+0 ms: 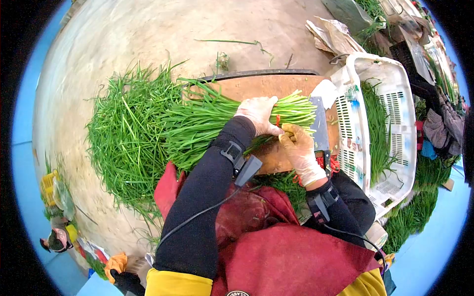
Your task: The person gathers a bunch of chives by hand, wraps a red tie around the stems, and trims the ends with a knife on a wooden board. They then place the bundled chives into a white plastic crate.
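Observation:
A thick bunch of garlic chives [207, 116] lies across a brown cutting board [274, 163], pale cut ends to the right and green leaves to the left. My gloved left hand [256, 114] is wrapped over the bunch near its stems. A red tie [278, 121] runs round the stems beside that thumb. My gloved right hand [300, 150] is closed in a pinch at the near side of the tie; the fingertips partly hide what they hold. Right of the stem ends, a broad-bladed knife [319, 123] rests on the board, its dark handle toward me.
Loose chives [131, 143] are heaped left of the board. A white plastic basket [353, 116] holding more chives stands close on the right. Red ties [335, 164] lie by the knife handle. Torn brown paper [335, 37] sits beyond the basket. Another person [59, 240] is at far left.

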{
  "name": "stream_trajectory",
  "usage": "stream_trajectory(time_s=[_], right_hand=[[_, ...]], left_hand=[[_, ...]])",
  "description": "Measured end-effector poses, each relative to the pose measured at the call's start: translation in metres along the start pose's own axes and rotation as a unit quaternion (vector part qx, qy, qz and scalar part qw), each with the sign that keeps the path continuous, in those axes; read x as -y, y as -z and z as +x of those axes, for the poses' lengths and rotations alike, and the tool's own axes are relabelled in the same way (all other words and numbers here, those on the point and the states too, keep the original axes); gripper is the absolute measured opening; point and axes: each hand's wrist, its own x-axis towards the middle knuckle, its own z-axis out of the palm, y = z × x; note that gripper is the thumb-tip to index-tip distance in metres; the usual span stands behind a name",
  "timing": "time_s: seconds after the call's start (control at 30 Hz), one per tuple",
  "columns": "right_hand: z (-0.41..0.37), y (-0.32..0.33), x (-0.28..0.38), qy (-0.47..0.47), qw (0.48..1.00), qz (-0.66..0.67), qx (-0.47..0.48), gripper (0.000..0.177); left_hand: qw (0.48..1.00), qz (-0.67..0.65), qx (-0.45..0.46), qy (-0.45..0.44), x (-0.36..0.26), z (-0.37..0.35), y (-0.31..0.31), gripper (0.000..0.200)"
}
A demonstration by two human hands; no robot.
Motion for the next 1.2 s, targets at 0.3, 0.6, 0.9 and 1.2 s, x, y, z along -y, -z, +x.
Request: stream_trajectory(time_s=[0.3, 0.6, 0.9, 1.2], right_hand=[[-0.002, -0.034, -0.024, -0.058, 0.997, 0.027, -0.034, 0.025], [-0.004, -0.041, -0.047, -0.029, 0.988, 0.094, -0.119, 0.017], [-0.009, -0.017, -0.041, -0.039, 0.985, 0.159, 0.056, 0.027], [-0.010, -0.014, -0.028, -0.168, 0.917, 0.357, 0.059, 0.029]], left_hand=[[0.997, -0.056, -0.038, -0.048, 0.015, 0.004, -0.015, 0.094], [0.999, 0.015, 0.038, -0.029, -0.003, 0.000, 0.010, 0.103], [0.998, 0.054, -0.001, 0.014, -0.004, -0.004, -0.006, 0.099], [0.998, 0.063, 0.015, 0.020, -0.009, -0.007, 0.000, 0.101]])
